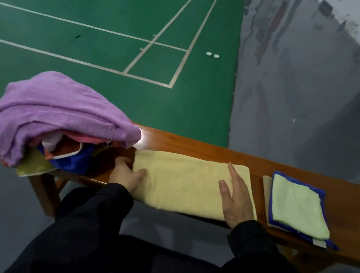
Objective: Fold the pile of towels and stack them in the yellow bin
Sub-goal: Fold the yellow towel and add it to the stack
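Note:
A pale yellow towel (181, 181) lies folded in a long band across the middle of the wooden bench (196, 147). My left hand (126, 175) grips its left end, thumb on top and fingers under the edge. My right hand (234, 195) lies flat on its right part with straight fingers. A heap of unfolded towels, topped by a purple one (59, 113), sits on the bench's left end. On the right lies a small stack of folded cloths, a light green one (298, 206) over a blue one. No yellow bin is in view.
A yellowish flat item (30, 168) pokes out under the heap at the bench's front edge. Behind the bench spreads a green court floor (101, 4) with white lines and two small white objects (212, 55). A grey wall (303, 73) stands at the right.

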Action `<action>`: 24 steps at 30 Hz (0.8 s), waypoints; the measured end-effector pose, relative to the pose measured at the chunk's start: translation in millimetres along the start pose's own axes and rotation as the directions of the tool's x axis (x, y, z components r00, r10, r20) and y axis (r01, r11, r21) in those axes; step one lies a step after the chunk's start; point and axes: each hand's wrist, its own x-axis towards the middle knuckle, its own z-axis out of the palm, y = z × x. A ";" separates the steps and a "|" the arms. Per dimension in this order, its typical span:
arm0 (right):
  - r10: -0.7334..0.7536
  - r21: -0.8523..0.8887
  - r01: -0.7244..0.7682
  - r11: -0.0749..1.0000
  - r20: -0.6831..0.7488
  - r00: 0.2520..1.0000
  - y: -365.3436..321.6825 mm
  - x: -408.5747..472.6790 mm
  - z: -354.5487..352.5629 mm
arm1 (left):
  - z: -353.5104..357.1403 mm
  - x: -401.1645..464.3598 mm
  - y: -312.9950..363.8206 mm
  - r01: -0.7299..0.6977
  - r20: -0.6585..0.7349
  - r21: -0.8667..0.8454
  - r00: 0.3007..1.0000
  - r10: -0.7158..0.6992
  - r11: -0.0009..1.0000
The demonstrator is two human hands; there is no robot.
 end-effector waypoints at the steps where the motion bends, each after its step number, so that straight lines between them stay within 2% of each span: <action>1: 0.010 0.015 -0.010 1.000 -0.016 1.000 4.4 -1.5 -4.3 | -0.6 0.4 -1.7 -0.009 -0.016 -0.050 1.000 0.008 0.999; 7: 0.064 0.116 -0.055 0.992 -0.081 0.995 25.2 -11.3 -11.4 | 0.7 -11.7 5.5 -0.169 -0.172 -0.189 0.976 0.137 0.967; 11: 0.089 0.181 -0.054 0.982 -0.188 0.978 21.1 -11.8 -13.2 | 10.1 -35.2 50.1 -0.362 -0.189 -0.156 0.924 0.332 0.919; 17: 0.119 0.311 -0.011 0.951 -0.331 0.936 14.5 -23.8 -33.6 | 66.3 -70.9 112.5 -0.581 0.003 -0.066 0.813 0.582 0.812; 21: 0.138 0.355 0.004 0.935 -0.374 0.917 13.4 -36.5 -50.1 | 116.9 -93.4 123.0 -0.624 0.171 0.025 0.772 0.612 0.781; 24: 0.135 0.359 0.022 0.933 -0.404 0.905 12.4 -47.2 -59.0 | 153.3 -109.6 111.2 -0.665 0.422 0.036 0.687 0.592 0.746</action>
